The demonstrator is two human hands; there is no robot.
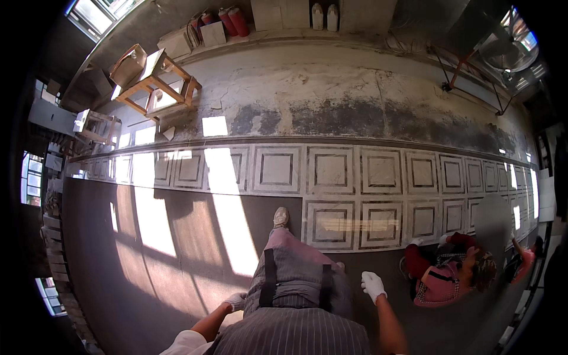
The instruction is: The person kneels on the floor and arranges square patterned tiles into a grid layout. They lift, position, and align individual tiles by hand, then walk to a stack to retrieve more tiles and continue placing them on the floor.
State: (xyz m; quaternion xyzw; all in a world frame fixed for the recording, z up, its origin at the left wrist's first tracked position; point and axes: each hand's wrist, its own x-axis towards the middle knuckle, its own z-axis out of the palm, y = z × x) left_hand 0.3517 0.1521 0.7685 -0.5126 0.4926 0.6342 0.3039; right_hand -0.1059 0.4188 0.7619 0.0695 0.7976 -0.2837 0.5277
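My right hand (373, 286), in a white glove, hangs out to the right of my body with its fingers curled in; nothing shows in it. My left hand (236, 301), also gloved, is low beside the left edge of my striped grey apron (290, 325). Its fingers are too small and shaded to make out. One of my shoes (281, 217) points forward on the dark floor, close to the corner of a patterned tile (330, 225). The light tiles with dark square frames lie in a long row ahead, with a second row at right.
A co-worker (447, 275) in pink crouches at right beside the tiles; another person (522, 260) is farther right. A wooden chair-like frame (155, 83) stands at far left. Red cylinders (234, 22) line the back wall. A large fan (509, 50) stands at far right.
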